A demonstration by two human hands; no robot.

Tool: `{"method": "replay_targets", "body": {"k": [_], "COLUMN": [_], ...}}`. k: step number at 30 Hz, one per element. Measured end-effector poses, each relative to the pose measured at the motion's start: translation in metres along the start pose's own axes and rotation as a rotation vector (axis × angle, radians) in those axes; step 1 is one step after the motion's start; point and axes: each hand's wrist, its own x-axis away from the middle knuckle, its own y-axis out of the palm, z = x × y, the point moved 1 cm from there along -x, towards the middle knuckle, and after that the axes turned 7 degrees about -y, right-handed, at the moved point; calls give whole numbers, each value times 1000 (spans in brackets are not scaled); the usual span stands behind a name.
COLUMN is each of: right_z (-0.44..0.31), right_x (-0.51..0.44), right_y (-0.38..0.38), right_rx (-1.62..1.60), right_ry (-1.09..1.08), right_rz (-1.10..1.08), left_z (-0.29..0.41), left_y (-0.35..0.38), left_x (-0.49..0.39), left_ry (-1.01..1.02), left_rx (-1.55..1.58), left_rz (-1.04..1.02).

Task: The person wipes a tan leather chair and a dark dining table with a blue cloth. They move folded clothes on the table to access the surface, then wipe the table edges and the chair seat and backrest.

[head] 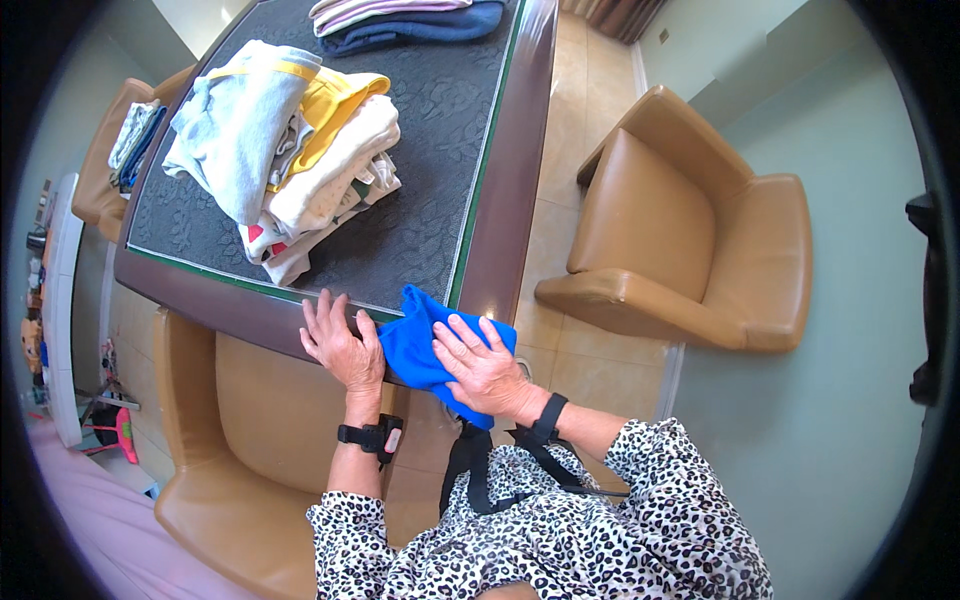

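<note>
A bright blue cloth (420,337) lies bunched over the near right corner of the table (501,187), and part of it hangs past the edge. My right hand (480,367) rests flat on top of the cloth with its fingers slightly spread. Just left of the cloth, my left hand (345,345) lies on the table's near edge, fingers apart and nothing in them. Beyond my left hand stands a pile of folded clothes (337,202). A light grey garment with a yellow band (255,127) tops it, over yellow and white pieces.
More folded clothes (409,26) lie at the table's far end. One tan leather armchair (652,217) stands to the right, another (247,420) at the near left side. A third chair (101,161) at the far left carries folded clothes (139,139).
</note>
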Motion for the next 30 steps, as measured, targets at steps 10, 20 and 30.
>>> {"method": "replay_targets", "body": {"k": [10,20,30], "right_z": [117,244,257], "right_x": [-18,-81,-81], "right_y": [1,5,10], "right_rx": [-6,-179,-626], "right_ry": [268,598,893], "right_rz": [223,536,636], "left_z": [1,0,1], "left_y": [-4,-6,-8], "left_x": [0,-4,-7], "left_ry": [15,17,36], "left_rx": [-1,-23,-20], "left_rz": [-22,-50,-56]}}
